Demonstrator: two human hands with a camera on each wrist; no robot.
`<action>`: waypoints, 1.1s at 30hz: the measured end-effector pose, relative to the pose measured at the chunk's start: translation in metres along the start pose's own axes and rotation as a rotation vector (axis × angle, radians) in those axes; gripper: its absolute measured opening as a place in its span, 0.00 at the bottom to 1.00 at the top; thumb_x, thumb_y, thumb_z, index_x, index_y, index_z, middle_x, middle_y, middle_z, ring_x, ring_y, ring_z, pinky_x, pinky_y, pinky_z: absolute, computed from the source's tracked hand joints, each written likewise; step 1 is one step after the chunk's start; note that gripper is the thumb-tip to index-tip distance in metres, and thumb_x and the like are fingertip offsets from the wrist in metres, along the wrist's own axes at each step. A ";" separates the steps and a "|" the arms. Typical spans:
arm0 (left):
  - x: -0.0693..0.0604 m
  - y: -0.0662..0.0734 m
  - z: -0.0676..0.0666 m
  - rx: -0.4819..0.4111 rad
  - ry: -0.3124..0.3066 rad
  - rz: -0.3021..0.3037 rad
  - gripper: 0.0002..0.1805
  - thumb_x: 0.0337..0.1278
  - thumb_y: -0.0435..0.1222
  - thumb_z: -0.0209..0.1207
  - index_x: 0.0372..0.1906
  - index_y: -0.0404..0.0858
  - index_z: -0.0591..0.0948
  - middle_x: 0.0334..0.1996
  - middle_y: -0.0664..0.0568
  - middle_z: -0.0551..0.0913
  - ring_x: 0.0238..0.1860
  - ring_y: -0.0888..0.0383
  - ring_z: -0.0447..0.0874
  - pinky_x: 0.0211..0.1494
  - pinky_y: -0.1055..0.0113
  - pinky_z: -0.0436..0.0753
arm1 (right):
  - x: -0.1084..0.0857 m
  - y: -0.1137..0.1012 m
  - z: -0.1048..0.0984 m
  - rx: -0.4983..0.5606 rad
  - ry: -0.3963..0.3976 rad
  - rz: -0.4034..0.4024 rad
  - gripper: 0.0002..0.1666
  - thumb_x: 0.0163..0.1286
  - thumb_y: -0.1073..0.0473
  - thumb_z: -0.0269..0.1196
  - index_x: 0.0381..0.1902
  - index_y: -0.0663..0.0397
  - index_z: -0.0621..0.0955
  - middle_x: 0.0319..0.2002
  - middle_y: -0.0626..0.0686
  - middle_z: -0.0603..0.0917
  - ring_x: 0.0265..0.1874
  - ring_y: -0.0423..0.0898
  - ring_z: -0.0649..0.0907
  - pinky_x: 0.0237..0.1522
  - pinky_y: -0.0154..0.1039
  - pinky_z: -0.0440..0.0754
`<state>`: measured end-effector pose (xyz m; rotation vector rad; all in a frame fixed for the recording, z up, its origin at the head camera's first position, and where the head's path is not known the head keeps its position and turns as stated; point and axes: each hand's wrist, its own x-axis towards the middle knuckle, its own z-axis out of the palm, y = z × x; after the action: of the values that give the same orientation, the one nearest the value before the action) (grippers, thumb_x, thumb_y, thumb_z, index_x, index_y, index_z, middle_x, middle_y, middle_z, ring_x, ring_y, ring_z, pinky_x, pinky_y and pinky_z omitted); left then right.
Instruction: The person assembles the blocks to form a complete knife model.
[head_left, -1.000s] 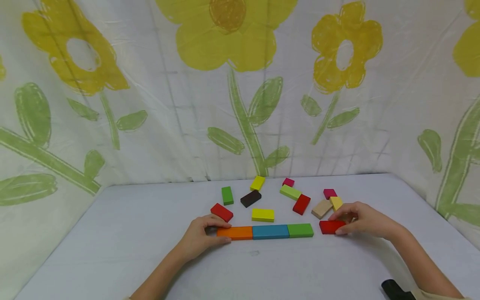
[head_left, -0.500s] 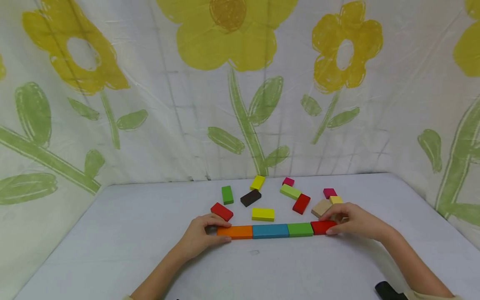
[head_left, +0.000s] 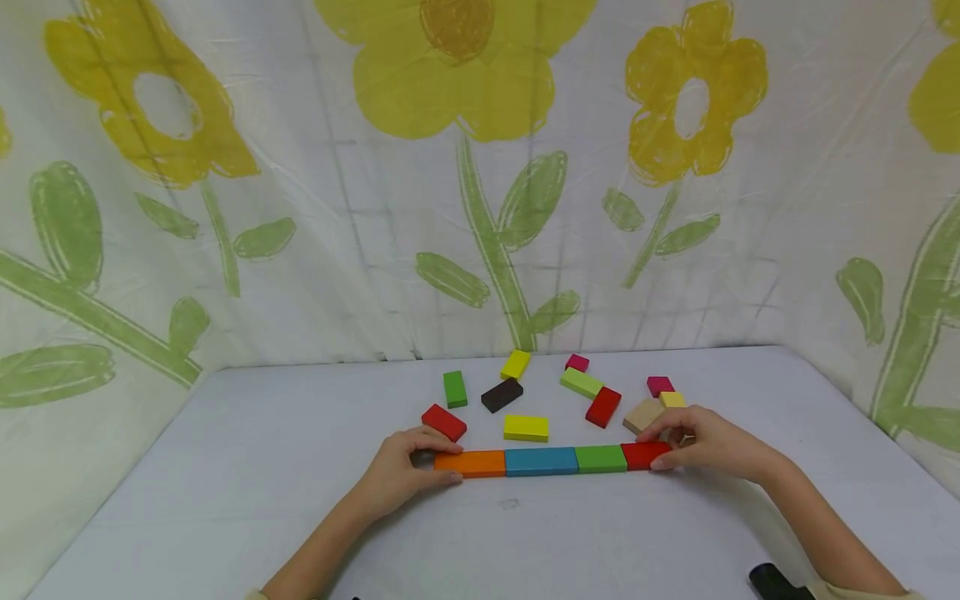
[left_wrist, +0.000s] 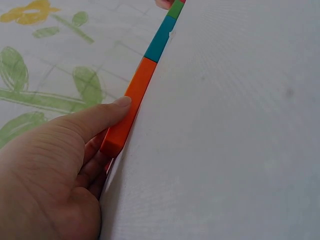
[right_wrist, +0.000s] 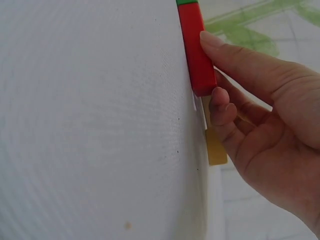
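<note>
Four flat blocks lie end to end in a straight row on the white table: an orange block (head_left: 480, 464), a blue block (head_left: 540, 462), a green block (head_left: 601, 459) and a red block (head_left: 643, 455). At the row's left end my left hand (head_left: 402, 471) pinches the orange block between thumb and fingers. My right hand (head_left: 701, 442) grips the red block at the other end, its thumb on the near side in the right wrist view. Neighbouring blocks in the row touch. The fingers behind the blocks are partly hidden.
Behind the row lie loose blocks: a second red block (head_left: 444, 423), a yellow block (head_left: 526, 428), a dark brown block (head_left: 502, 395), a tan block (head_left: 643, 415) and several others. A black object (head_left: 777, 581) shows near my right sleeve. A flower-printed curtain (head_left: 337, 250) hangs behind the table.
My right hand has slid the red block leftward until it met the green block's end. Over the last half second both hands have stayed nearly still; the left hand has kept its place.
</note>
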<state>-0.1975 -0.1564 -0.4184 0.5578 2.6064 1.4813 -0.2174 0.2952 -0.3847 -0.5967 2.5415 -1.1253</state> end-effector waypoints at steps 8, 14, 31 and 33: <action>0.002 -0.002 0.002 0.013 0.007 -0.034 0.14 0.59 0.39 0.76 0.50 0.46 0.92 0.49 0.56 0.88 0.55 0.53 0.80 0.60 0.63 0.81 | 0.000 0.000 0.000 0.007 -0.005 0.001 0.21 0.67 0.60 0.75 0.55 0.62 0.86 0.36 0.51 0.79 0.36 0.43 0.76 0.34 0.31 0.77; 0.003 -0.002 0.003 0.013 0.006 -0.037 0.14 0.59 0.39 0.76 0.50 0.46 0.92 0.49 0.56 0.88 0.55 0.53 0.80 0.60 0.63 0.81 | 0.000 0.001 0.000 0.014 -0.007 -0.003 0.21 0.66 0.60 0.75 0.55 0.62 0.86 0.37 0.51 0.79 0.36 0.43 0.77 0.34 0.31 0.77; 0.000 -0.003 0.000 -0.021 0.003 0.019 0.15 0.58 0.38 0.76 0.50 0.42 0.92 0.49 0.53 0.88 0.54 0.54 0.80 0.60 0.64 0.80 | 0.001 0.004 0.000 0.033 -0.021 -0.006 0.21 0.67 0.61 0.74 0.56 0.63 0.85 0.41 0.52 0.82 0.36 0.43 0.77 0.34 0.31 0.77; 0.001 -0.003 0.001 -0.014 0.003 0.017 0.15 0.58 0.38 0.76 0.50 0.42 0.92 0.49 0.54 0.88 0.54 0.54 0.80 0.60 0.64 0.80 | 0.001 0.004 -0.002 0.032 -0.022 -0.002 0.21 0.68 0.60 0.74 0.56 0.63 0.85 0.42 0.53 0.83 0.35 0.43 0.78 0.34 0.31 0.79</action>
<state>-0.1990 -0.1571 -0.4211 0.5775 2.5983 1.5051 -0.2198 0.2985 -0.3871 -0.6007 2.5000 -1.1524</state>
